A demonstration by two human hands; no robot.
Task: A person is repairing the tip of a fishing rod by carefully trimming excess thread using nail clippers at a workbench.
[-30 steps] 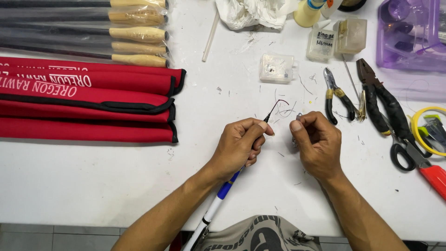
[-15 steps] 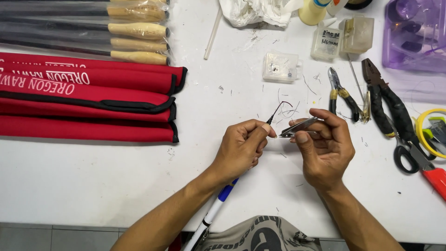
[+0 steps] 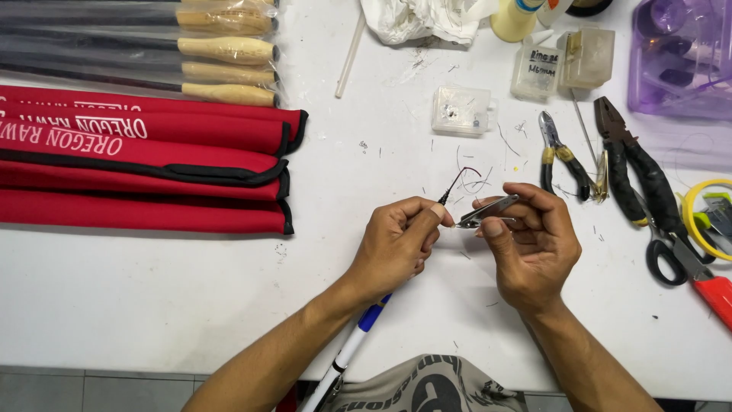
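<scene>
Slim dark rod tip (image 3: 450, 188) between hands, shiny metal clippers (image 3: 488, 210) alongside.

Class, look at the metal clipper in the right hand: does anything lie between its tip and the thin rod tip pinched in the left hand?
Nothing visible does. The clipper in the right hand points straight at the rod tip held by the left hand.

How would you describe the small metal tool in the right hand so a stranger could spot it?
On the white table, find the right hand near the middle. Pinched in it is a small silver metal clipper, aimed at the left hand. Unlike the pliers nearby, it has no coloured handles.
</scene>
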